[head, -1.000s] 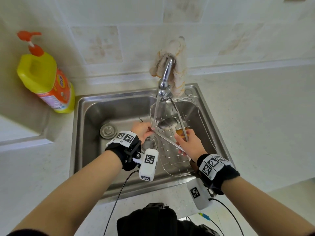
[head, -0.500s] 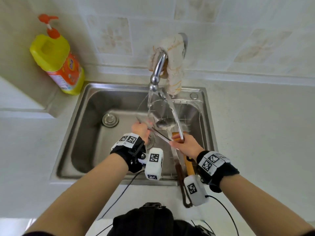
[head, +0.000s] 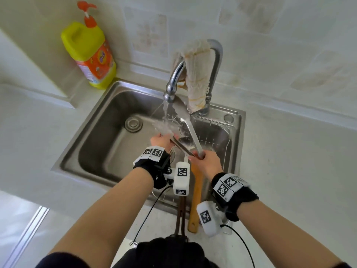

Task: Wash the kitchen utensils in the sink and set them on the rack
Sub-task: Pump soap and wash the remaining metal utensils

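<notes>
Metal tongs (head: 190,128) are held open in a V over the steel sink (head: 100,132), under running water from the faucet (head: 174,78). My right hand (head: 207,164) grips their hinged end. My left hand (head: 162,141) holds the lower arm near its tip, where water splashes. A wire rack (head: 218,136) sits in the sink's right half. In it lie a metal spoon (head: 185,141), a wooden-handled utensil (head: 195,200) and a dark-handled utensil (head: 180,215), their handles sticking out over the sink's front edge.
A yellow dish-soap bottle (head: 90,55) stands at the sink's back left corner. A cloth (head: 196,74) hangs over the faucet. The drain (head: 133,123) lies in the sink's left half. Pale countertop (head: 289,161) surrounds the sink.
The view has shifted and come closer. The tongs have risen toward the faucet, and water now splashes on the lower arm by my left hand.
</notes>
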